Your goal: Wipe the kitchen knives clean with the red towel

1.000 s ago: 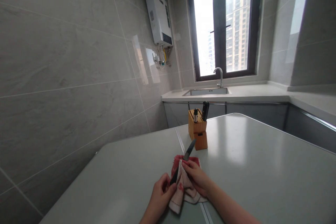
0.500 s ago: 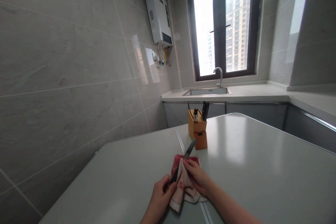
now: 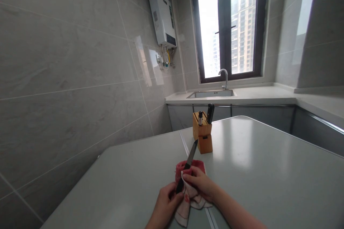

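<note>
A kitchen knife (image 3: 191, 154) with a black handle points up and away from me, its blade bare. The lower end of its handle is gripped by my left hand (image 3: 167, 200). My right hand (image 3: 201, 181) pinches a red and white cloth (image 3: 184, 210) against the knife around the upper part of the handle. The cloth's pale end hangs down between my hands, and its red part bunches behind the knife. Just beyond the blade tip stands a wooden knife block (image 3: 202, 125), with a black-handled knife (image 3: 210, 113) and another short-handled tool (image 3: 200, 118) in its slots.
The grey-white table (image 3: 134, 171) has a metal seam running under the cloth. Behind it is a counter (image 3: 263, 92) with a sink (image 3: 212, 94) and a faucet (image 3: 225, 78) below the window. A water heater (image 3: 162, 16) hangs on the tiled wall.
My right hand and the cloth have slid down from the blade to the handle, uncovering more of the knife. The knife now points more steeply upward, its tip a little further left.
</note>
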`<state>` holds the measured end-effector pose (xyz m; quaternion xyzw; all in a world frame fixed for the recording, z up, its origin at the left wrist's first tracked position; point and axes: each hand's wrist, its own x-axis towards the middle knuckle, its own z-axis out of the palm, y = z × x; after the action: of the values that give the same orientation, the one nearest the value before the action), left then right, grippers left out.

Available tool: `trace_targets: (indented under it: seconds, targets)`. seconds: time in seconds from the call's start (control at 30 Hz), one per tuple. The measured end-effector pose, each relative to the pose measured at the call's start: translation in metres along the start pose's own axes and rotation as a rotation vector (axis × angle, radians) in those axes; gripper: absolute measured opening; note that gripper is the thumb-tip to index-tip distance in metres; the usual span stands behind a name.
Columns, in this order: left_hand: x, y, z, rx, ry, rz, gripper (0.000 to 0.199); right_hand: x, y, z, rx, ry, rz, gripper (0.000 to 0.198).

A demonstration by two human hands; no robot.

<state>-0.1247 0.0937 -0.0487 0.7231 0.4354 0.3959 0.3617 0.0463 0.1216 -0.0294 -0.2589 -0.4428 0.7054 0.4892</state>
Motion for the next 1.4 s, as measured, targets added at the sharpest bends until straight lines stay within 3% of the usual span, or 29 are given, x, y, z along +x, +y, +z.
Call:
trace_targets:
  seconds: [0.2, 0.37, 0.6, 0.73, 1.0, 1.23, 1.4]
  targets:
    - [0.0, 0.003, 0.0, -0.006, 0.011, 0.017, 0.029, -0.004, -0.003, 0.003, -0.258, -0.025, -0.027, 0.027]
    - [0.0, 0.006, -0.002, -0.013, 0.014, 0.014, 0.03, -0.006, -0.009, 0.005, -0.369, -0.132, -0.096, 0.024]
    - [0.001, 0.005, -0.001, -0.007, 0.012, 0.006, 0.032, -0.006, -0.011, 0.008, -0.351, -0.18, -0.114, 0.025]
    - [0.0, 0.01, -0.001, 0.001, 0.005, 0.019, 0.032, -0.005, -0.008, 0.007, -0.293, -0.122, -0.083, 0.033]
    - [-0.001, 0.008, 0.0, 0.126, 0.137, 0.016, 0.025, -0.006, -0.011, 0.01, -0.307, -0.084, -0.135, 0.029]
    - [-0.001, 0.016, -0.002, 0.125, 0.116, 0.01, 0.015, -0.005, -0.011, 0.01, -0.301, -0.08, -0.138, 0.032]
    - [0.0, 0.027, -0.003, -0.009, 0.045, 0.063, 0.029, -0.005, -0.012, 0.011, -0.3, -0.091, -0.147, 0.031]
